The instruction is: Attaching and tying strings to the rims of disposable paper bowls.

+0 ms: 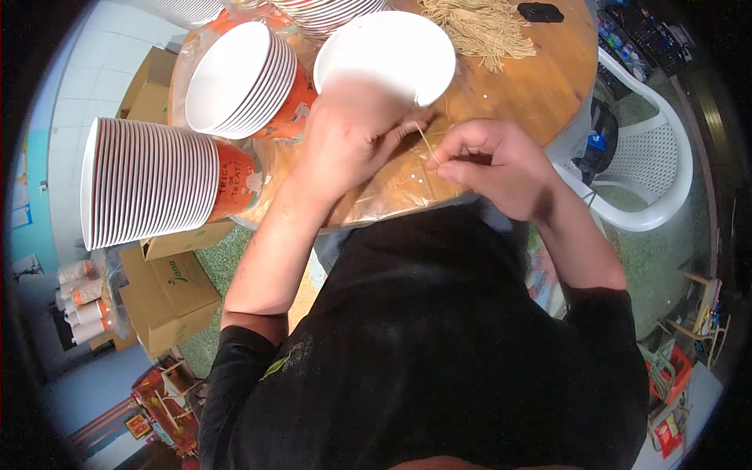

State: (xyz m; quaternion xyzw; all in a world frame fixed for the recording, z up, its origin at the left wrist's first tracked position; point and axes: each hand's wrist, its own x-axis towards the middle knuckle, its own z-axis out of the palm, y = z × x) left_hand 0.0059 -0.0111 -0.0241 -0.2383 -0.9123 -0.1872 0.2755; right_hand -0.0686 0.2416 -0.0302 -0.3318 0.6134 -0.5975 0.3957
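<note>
A white-lined paper bucket (384, 48) stands tilted at the near edge of a round wooden table, its mouth facing up toward me. My left hand (352, 129) is closed against the bucket's near side, its knuckles blurred and some fingertips hidden. A thin tan string (424, 139) stretches from beside my left thumb to my right hand (486, 160). There, thumb and forefinger pinch the string's end. How the string meets the bucket is hidden behind my left hand. A bundle of similar tan strings (482, 30) lies at the far right.
Two nested stacks of orange paper buckets (157, 180) lie on their sides at the left, with more stacked bucket rims (333, 12) behind. A small black object (540, 12) rests at the far edge. Cardboard boxes (172, 298) stand below left; a white plastic chair (654, 157) stands right.
</note>
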